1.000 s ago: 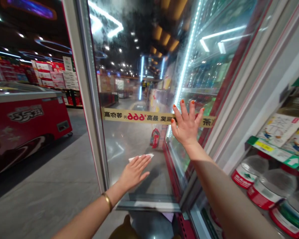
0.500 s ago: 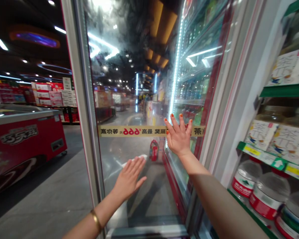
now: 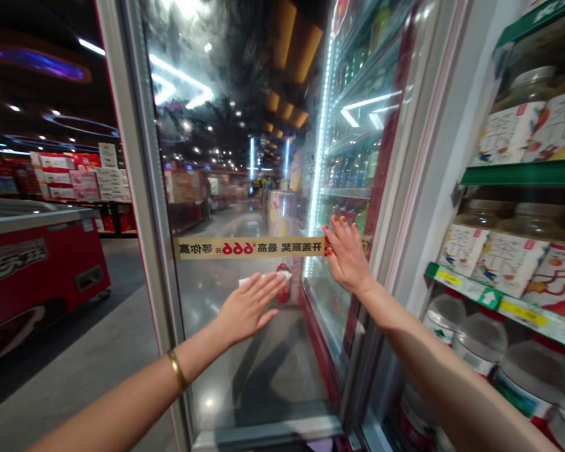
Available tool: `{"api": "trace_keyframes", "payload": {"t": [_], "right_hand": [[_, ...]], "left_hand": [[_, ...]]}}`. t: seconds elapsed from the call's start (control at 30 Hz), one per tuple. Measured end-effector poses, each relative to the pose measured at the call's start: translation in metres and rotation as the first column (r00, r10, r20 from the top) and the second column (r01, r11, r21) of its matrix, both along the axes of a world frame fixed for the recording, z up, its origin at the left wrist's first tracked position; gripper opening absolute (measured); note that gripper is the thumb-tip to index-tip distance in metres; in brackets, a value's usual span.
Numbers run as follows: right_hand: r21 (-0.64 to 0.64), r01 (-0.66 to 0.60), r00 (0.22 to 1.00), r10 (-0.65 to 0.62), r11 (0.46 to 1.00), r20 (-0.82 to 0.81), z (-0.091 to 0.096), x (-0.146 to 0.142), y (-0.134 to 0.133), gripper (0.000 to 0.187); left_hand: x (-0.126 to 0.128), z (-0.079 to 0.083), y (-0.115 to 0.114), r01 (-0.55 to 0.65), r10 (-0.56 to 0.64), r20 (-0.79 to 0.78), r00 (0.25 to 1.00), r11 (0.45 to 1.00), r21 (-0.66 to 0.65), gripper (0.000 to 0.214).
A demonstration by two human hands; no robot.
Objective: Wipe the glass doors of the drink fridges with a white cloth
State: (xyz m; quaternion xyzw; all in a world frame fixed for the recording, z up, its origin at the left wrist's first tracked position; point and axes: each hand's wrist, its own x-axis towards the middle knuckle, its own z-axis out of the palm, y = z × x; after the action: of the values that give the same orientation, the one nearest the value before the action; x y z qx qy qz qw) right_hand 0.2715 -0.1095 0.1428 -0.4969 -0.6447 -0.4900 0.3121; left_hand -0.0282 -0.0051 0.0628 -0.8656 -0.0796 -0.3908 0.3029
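Head view | left hand [image 3: 249,307]: grip flat, seemingly over white tissue [image 3: 263,279] | right hand [image 3: 348,254]: grip wide, against glass fridge door [image 3: 245,157]

The left hand [image 3: 249,307] lies flat on the glass door [image 3: 235,157] at 7 o'clock, with a white cloth [image 3: 263,279] under its fingertips. The right hand [image 3: 348,254] presses open on the same pane at 4 o'clock, its fingers over the right end of a yellow printed strip [image 3: 249,248]. A gold bangle [image 3: 176,370] circles the left wrist. At 3 o'clock, green-edged shelves [image 3: 513,172] carry boxed jars [image 3: 499,254] above large water bottles with red labels [image 3: 480,342]. A red chest freezer [image 3: 32,276] stands at 9 o'clock, and a supermarket aisle [image 3: 230,220] runs away through the glass at 12 o'clock.
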Motion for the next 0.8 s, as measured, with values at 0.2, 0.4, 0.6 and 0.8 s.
{"api": "trace_keyframes", "payload": {"t": [0.2, 0.4, 0.6, 0.8], "right_hand": [[0.216, 0.015, 0.999, -0.004, 0.976, -0.051, -0.007, 0.029, 0.003, 0.089], [0.265, -0.002, 0.998, 0.02, 0.964, -0.067, -0.014, 0.028, 0.01, 0.091], [0.293, -0.04, 0.996, 0.061, 0.955, -0.063, -0.012, 0.026, 0.007, 0.088], [0.31, -0.048, 0.997, 0.065, 0.95, -0.046, -0.011, 0.025, 0.007, 0.087]], "left_hand": [[0.059, 0.078, -0.009, -0.115, 0.165, 0.287, 0.944, 0.976, -0.183, 0.082], [0.065, 0.043, -0.024, 0.11, -0.083, -0.167, 0.982, 0.981, 0.162, 0.069], [0.073, 0.136, -0.017, -0.122, 0.123, 0.193, 0.973, 0.992, -0.015, 0.076], [0.088, 0.099, -0.023, 0.164, -0.102, -0.298, 0.949, 0.968, 0.188, 0.074]]}}
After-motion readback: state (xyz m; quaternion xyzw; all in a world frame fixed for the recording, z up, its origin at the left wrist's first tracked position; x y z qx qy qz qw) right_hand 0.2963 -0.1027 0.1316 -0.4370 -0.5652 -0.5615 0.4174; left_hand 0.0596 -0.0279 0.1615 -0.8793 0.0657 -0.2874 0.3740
